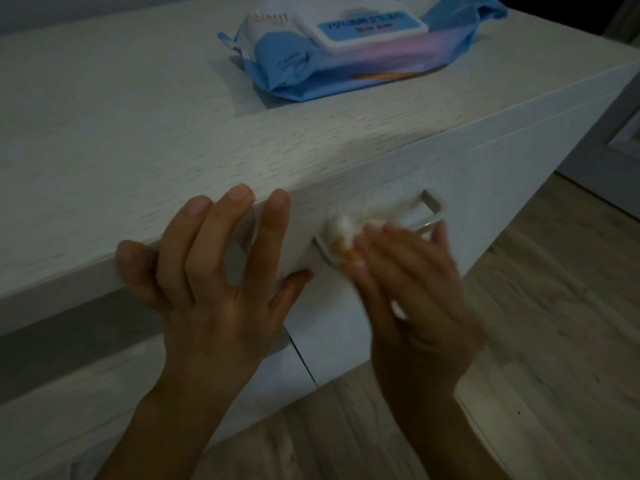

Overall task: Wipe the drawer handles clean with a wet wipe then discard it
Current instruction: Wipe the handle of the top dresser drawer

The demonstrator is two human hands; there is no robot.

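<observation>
Wet wipe, bunched into a soft white wad, sits pressed on the left end of the metal drawer handle, pinched in the blurred grip of the right hand. Limp and damp, it would likely hold best folded round the bar. The left hand lies spread-fingered on the counter edge, holding nothing. A wipes pack lies behind.

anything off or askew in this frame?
Nothing stands out. The wipes pack lies flat on the dresser top, lid shut; the right hand holds the wet wipe against the drawer handle; left hand rests on its edge.
</observation>
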